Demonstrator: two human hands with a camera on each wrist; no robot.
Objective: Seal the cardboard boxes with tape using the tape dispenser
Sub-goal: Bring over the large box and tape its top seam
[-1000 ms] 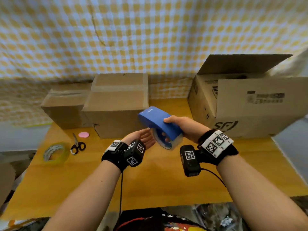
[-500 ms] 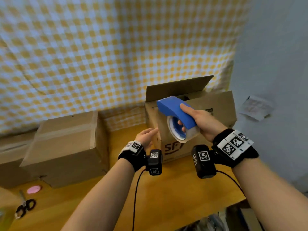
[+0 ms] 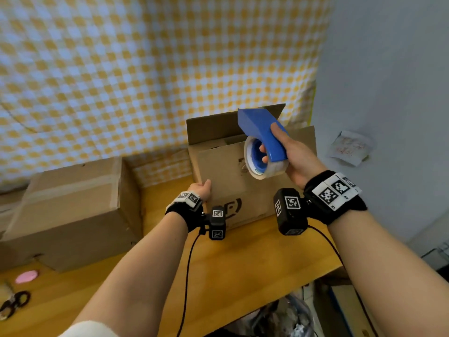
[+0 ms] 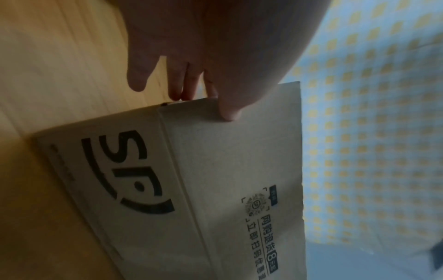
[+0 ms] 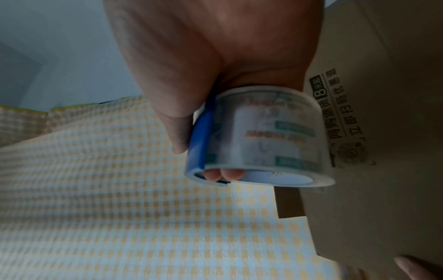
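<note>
Blue tape dispenser is gripped by the right hand, raised above the open box, whose near flap edge is pinched by the left hand.

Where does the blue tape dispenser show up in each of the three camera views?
Head: tape dispenser right of centre, held up by the right hand before the open box.
Left wrist: not in it.
Right wrist: centre, roll facing the camera.
Shared landmark: the open box's printed flap, in all three views.
</note>
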